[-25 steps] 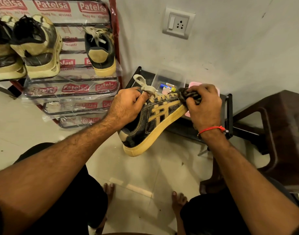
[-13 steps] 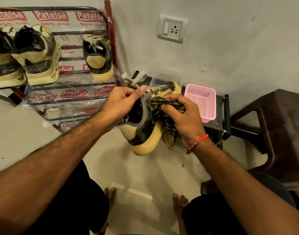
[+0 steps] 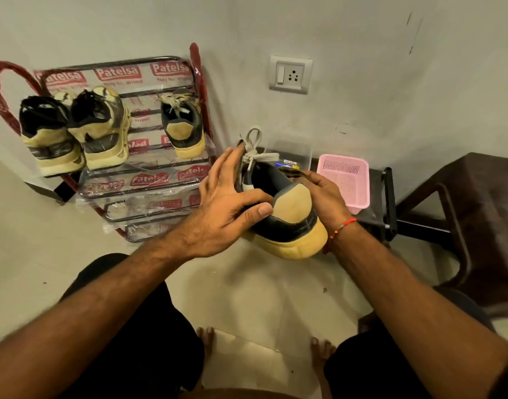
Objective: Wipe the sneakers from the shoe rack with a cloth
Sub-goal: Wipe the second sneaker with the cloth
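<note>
Holding a black sneaker (image 3: 278,197) with a tan heel patch and yellowed sole in mid-air, heel toward the camera, above the floor between the shoe rack (image 3: 149,180) and a pink basket (image 3: 359,194). Rack's plastic wrap reads "Patelsa" in white on red, repeated on several tiers; small number under it not legible. Left hand (image 3: 226,208): fingers spread and mostly straight, thumb pressing the heel, fingertips up by the laces. Right hand (image 3: 321,197) curls round the sneaker's far side; only a dark sliver of cloth (image 3: 297,174) shows at its fingers. Three more sneakers sit on the rack's top tier. Versus half a second ago: sneaker turned from side-on to heel-on, cloth no longer draped across its side, left hand opened out from its pinch at the tongue.
</note>
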The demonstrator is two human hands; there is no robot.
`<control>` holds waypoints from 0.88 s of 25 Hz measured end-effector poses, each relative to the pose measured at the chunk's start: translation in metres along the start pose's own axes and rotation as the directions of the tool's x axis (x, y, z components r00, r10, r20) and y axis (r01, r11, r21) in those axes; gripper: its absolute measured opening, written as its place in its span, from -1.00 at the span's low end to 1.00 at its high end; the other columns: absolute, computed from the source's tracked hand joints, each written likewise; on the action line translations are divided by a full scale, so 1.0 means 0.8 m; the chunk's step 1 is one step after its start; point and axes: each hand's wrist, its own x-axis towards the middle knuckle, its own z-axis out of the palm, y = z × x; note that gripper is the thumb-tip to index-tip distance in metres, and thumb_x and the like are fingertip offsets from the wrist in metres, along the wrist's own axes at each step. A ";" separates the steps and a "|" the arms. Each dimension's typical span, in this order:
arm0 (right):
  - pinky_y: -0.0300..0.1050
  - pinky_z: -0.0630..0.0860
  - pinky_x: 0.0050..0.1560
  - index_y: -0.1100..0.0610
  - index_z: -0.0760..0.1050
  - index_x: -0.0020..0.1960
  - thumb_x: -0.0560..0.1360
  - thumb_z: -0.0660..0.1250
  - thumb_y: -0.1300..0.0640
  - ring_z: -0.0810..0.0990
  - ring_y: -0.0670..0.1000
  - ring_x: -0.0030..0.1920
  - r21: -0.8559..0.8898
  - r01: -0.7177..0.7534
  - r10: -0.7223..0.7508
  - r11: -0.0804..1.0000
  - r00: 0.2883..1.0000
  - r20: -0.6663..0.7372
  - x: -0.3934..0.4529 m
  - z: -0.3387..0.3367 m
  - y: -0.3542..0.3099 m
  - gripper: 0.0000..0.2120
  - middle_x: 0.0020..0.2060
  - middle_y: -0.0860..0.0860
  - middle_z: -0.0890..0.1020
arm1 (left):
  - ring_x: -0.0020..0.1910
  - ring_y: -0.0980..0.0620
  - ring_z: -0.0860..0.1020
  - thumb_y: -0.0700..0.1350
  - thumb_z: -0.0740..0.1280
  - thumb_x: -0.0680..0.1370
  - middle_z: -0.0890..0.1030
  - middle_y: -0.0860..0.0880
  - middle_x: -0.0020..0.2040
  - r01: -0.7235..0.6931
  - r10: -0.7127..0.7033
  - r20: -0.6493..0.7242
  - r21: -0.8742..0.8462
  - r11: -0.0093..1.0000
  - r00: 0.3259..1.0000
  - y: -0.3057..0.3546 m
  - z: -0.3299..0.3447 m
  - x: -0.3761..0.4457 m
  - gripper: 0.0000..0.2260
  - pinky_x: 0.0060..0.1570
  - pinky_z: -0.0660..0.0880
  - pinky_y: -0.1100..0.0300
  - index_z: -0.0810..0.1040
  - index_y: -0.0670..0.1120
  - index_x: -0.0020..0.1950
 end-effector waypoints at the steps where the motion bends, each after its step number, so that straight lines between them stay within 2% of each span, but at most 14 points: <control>1: -0.27 0.55 -0.33 0.14 0.60 -0.09 0.56 0.31 0.34 0.64 -0.12 -0.38 -0.011 -0.038 0.038 0.999 0.999 0.016 -0.002 0.000 0.003 -0.85 -0.39 -0.03 0.69 | 0.59 0.05 -0.23 0.42 -0.02 0.57 -0.19 -0.04 0.66 0.024 -0.023 0.029 -0.039 0.999 0.999 -0.001 0.005 -0.005 -0.57 0.49 -0.15 -0.23 0.51 0.27 0.15; 3: -0.29 0.53 -0.36 0.16 0.60 -0.11 0.56 0.32 0.33 0.64 -0.12 -0.39 -0.045 -0.097 0.098 0.994 0.995 0.024 -0.008 -0.002 0.013 -0.86 -0.39 -0.02 0.68 | 0.59 0.11 -0.18 0.46 -0.02 0.55 -0.22 0.05 0.65 0.079 -0.065 0.092 -0.158 0.984 0.994 0.000 0.020 -0.011 -0.50 0.55 -0.12 -0.23 0.57 0.24 0.15; 6: -0.19 0.59 -0.27 0.21 0.63 0.01 0.53 0.36 0.32 0.66 0.02 -0.23 -0.082 -0.162 0.162 0.983 0.987 0.003 -0.009 -0.006 0.030 -0.90 -0.21 0.11 0.70 | 0.61 0.07 0.00 0.51 0.11 0.49 -0.07 0.22 0.61 0.163 -0.137 0.094 -0.395 0.904 0.986 0.001 0.039 -0.013 -0.55 0.58 0.07 -0.19 0.67 0.30 0.01; 8: -0.07 0.62 -0.13 0.21 0.63 0.08 0.52 0.37 0.31 0.67 0.09 -0.13 -0.107 -0.167 0.168 0.980 0.986 -0.002 -0.003 -0.013 0.028 -0.84 -0.12 0.16 0.71 | 0.56 -0.01 0.20 0.49 0.20 0.46 0.05 0.06 0.62 0.231 -0.232 0.069 -0.556 0.799 0.970 0.001 0.040 -0.009 -0.60 0.53 0.24 -0.14 0.67 0.30 -0.02; 9: -0.03 0.61 -0.07 0.19 0.64 0.11 0.52 0.38 0.30 0.67 0.09 -0.09 -0.168 -0.116 0.116 0.979 0.993 -0.008 0.004 -0.019 0.022 -0.81 -0.08 0.15 0.72 | 0.51 -0.04 0.30 0.45 0.23 0.49 0.13 -0.06 0.60 0.250 -0.283 0.049 -0.626 0.739 0.958 -0.002 0.041 -0.006 -0.68 0.49 0.32 -0.15 0.65 0.35 0.03; 11: -0.03 0.59 0.00 0.11 0.67 0.12 0.49 0.37 0.27 0.69 0.04 -0.04 -0.347 0.107 -0.104 0.932 0.994 0.026 0.010 -0.024 0.004 -0.76 -0.04 0.10 0.72 | 0.40 -0.01 0.44 0.36 0.23 0.56 0.32 -0.09 0.50 0.291 -0.385 0.028 -0.705 0.647 0.923 -0.014 0.043 0.003 -0.70 0.41 0.42 -0.16 0.54 0.30 0.21; 12: -0.04 0.58 0.04 0.08 0.68 0.11 0.47 0.36 0.24 0.68 0.01 -0.02 -0.442 0.267 -0.250 0.856 0.963 0.098 0.007 -0.021 -0.003 -0.74 -0.02 0.08 0.71 | 0.37 0.00 0.46 0.38 0.22 0.54 0.39 -0.07 0.44 0.313 -0.429 0.016 -0.710 0.631 0.903 -0.023 0.047 0.007 -0.62 0.39 0.44 -0.16 0.45 0.28 0.29; 14: -0.19 0.52 0.16 0.07 0.70 0.09 0.42 0.34 0.22 0.61 -0.04 0.06 -0.601 0.588 -0.506 0.541 0.799 0.325 -0.009 -0.011 -0.007 -0.71 0.03 0.04 0.63 | 0.34 -0.05 0.47 0.49 0.16 0.50 0.47 -0.07 0.33 0.331 -0.478 -0.045 -0.665 0.670 0.877 -0.040 0.058 0.011 -0.49 0.37 0.44 -0.18 0.41 0.26 0.33; 15: -0.26 0.48 0.17 0.09 0.70 0.09 0.42 0.35 0.23 0.57 -0.03 0.08 -0.617 0.682 -0.563 0.392 0.709 0.426 -0.017 -0.005 -0.006 -0.72 0.03 0.05 0.58 | 0.30 -0.08 0.48 0.50 0.11 0.50 0.49 -0.08 0.27 0.332 -0.496 -0.088 -0.640 0.693 0.864 -0.047 0.062 0.013 -0.49 0.34 0.45 -0.19 0.43 0.25 0.29; 16: -0.28 0.47 0.16 0.12 0.69 0.09 0.42 0.35 0.25 0.55 -0.01 0.08 -0.612 0.730 -0.588 0.304 0.649 0.483 -0.023 0.000 -0.007 -0.72 0.03 0.06 0.56 | 0.25 -0.10 0.50 0.48 0.07 0.52 0.51 -0.10 0.21 0.334 -0.508 -0.128 -0.614 0.715 0.852 -0.051 0.063 0.015 -0.51 0.30 0.46 -0.20 0.46 0.22 0.25; 17: -0.26 0.48 0.15 0.15 0.69 0.09 0.43 0.36 0.27 0.55 0.01 0.09 -0.597 0.755 -0.607 0.272 0.616 0.502 -0.025 0.004 -0.010 -0.73 0.03 0.08 0.55 | 0.19 -0.10 0.52 0.46 0.04 0.53 0.53 -0.11 0.15 0.330 -0.511 -0.158 -0.596 0.732 0.845 -0.055 0.062 0.016 -0.52 0.26 0.48 -0.20 0.48 0.19 0.21; 19: -0.19 0.50 0.14 0.18 0.69 0.08 0.42 0.38 0.34 0.57 0.05 0.08 -0.552 0.778 -0.651 0.300 0.590 0.477 -0.032 0.011 -0.016 -0.73 0.02 0.10 0.55 | 0.12 -0.07 0.52 0.38 0.01 0.58 0.53 -0.08 0.07 0.304 -0.474 -0.217 -0.533 0.790 0.854 -0.057 0.060 0.019 -0.57 0.19 0.50 -0.20 0.49 0.15 0.14; 21: -0.18 0.48 0.15 0.20 0.68 0.07 0.39 0.39 0.38 0.57 0.03 0.07 -0.493 0.821 -0.671 0.289 0.541 0.507 -0.041 0.022 -0.015 -0.72 0.02 0.10 0.56 | 0.09 -0.02 0.47 0.21 0.03 0.62 0.52 0.13 0.03 0.215 -0.353 -0.278 -0.426 0.879 0.893 -0.050 0.060 0.017 -0.71 0.15 0.45 -0.23 0.47 0.13 0.09; 22: -0.17 0.48 0.16 0.20 0.68 0.06 0.39 0.38 0.37 0.57 0.04 0.08 -0.479 0.844 -0.670 0.240 0.501 0.548 -0.043 0.027 -0.010 -0.72 0.02 0.10 0.56 | 0.07 -0.01 0.45 0.11 0.05 0.62 0.50 0.26 0.01 0.159 -0.287 -0.297 -0.390 0.907 0.910 -0.047 0.062 0.016 -0.79 0.13 0.43 -0.25 0.45 0.14 0.07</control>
